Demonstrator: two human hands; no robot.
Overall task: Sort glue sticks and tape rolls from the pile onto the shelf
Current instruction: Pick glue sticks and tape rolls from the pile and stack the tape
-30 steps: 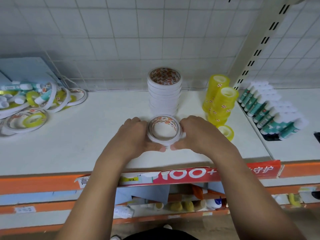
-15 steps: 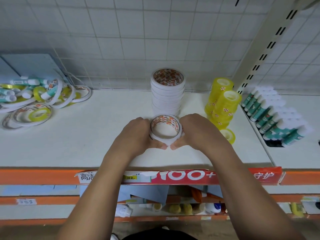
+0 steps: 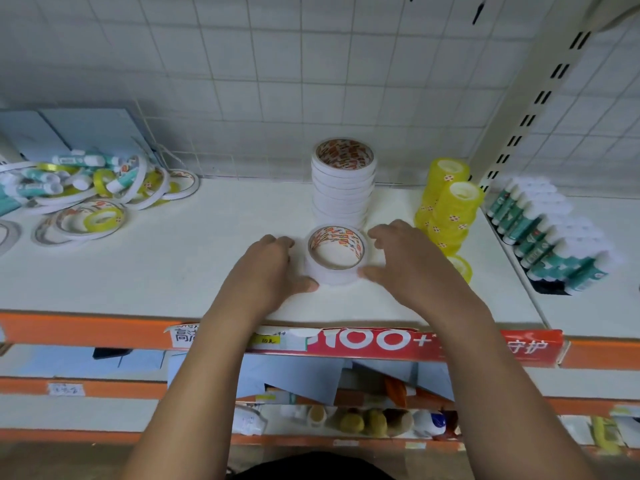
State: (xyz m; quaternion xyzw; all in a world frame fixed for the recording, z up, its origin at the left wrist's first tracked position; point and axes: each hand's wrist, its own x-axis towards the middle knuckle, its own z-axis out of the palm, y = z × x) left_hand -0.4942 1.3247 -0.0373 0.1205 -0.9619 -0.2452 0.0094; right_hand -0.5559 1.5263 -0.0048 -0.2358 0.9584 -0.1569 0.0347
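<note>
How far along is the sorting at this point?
Done: a tall white tape stack, yellow tape stacks and a row of glue sticks stand sorted on the shelf. In hand: the left hand and right hand flank a short white tape stack in front of the tall one. Left: the mixed pile of tape rolls and glue sticks at far left.

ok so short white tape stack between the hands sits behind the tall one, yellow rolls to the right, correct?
No: head view shows the short stack in front of the tall stack, nearer the person. It is between the left hand and right hand, yellow rolls to the right.
</note>
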